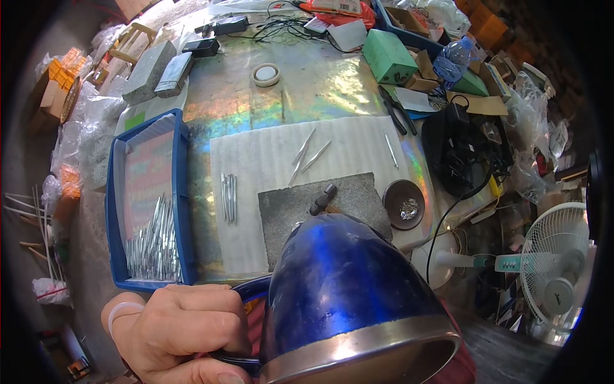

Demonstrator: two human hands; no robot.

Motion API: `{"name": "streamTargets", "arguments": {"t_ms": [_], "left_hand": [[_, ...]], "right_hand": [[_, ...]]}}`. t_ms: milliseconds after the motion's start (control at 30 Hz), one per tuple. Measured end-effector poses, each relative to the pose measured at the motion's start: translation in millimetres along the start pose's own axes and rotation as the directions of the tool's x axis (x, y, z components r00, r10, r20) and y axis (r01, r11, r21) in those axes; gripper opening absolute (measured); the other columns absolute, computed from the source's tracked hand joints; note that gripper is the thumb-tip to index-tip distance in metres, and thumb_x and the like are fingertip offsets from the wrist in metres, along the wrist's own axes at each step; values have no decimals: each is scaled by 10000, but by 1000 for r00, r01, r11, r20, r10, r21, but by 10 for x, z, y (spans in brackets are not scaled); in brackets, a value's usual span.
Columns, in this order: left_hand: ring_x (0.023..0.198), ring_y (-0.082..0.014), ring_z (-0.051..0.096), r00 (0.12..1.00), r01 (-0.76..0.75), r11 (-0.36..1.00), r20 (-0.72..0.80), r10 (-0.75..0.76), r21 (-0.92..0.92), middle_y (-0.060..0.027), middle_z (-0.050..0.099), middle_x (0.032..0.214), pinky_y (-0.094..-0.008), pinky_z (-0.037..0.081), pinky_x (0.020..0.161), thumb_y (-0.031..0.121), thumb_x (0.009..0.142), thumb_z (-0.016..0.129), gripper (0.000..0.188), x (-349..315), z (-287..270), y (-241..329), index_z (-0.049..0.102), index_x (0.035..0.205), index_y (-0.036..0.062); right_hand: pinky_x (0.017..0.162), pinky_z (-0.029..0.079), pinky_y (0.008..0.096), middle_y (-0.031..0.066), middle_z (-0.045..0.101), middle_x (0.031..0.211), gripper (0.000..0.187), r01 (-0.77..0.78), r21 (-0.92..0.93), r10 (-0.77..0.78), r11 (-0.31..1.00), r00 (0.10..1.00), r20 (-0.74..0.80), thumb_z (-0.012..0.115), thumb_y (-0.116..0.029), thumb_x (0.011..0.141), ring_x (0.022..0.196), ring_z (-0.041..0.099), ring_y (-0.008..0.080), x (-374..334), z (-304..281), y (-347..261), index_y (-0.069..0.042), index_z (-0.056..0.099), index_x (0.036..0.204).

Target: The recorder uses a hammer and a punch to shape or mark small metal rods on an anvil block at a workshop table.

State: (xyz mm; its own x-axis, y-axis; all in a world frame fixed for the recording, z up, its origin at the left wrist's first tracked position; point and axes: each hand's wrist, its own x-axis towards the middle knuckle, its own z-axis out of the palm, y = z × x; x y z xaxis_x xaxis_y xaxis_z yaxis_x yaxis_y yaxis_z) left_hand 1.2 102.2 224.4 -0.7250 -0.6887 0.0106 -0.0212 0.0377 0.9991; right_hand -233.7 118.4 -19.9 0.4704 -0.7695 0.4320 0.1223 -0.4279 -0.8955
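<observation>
On the counter [230,89], a blue tray [185,211] lies left of a grey stone slab [288,211]. A raised, tilted blue mug [345,281], rim nearest the camera, partly hides slab and hammer [323,199]. The left hand [185,326], fingers curled, grips its handle [253,288]; the right hand's state I cannot tell.

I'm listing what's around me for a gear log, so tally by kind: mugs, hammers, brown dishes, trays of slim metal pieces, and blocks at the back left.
Blue mug, its handle in the left hand: 1
Hammer: 1
Brown dish: 1
Blue tray of slim metal pieces: 1
Back-left blocks: 2
Total: 6
</observation>
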Motion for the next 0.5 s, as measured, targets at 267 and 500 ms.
{"name": "streamTargets", "arguments": {"t_ms": [267,500], "left_hand": [[620,-232,616,997,37,999,-59,-40,-40,-226,617,770,-288,439,525,163,820,608,272,-24,-62,-22,621,781,-106],[541,-220,478,999,7,992,-49,-13,-123,-103,472,642,-302,346,496,310,872,609,399,-35,-127,-117,519,692,-35]], "right_hand": [[655,473,387,176,609,803,168,7,-104,-7,995,1000,-5,634,-108,755,700,594,318,-4,2,27,9,598,870],[650,482,342,148,621,794,179,-47,-122,51,991,998,25,682,-128,744,687,612,275,-22,-55,95,-4,614,853]]}}
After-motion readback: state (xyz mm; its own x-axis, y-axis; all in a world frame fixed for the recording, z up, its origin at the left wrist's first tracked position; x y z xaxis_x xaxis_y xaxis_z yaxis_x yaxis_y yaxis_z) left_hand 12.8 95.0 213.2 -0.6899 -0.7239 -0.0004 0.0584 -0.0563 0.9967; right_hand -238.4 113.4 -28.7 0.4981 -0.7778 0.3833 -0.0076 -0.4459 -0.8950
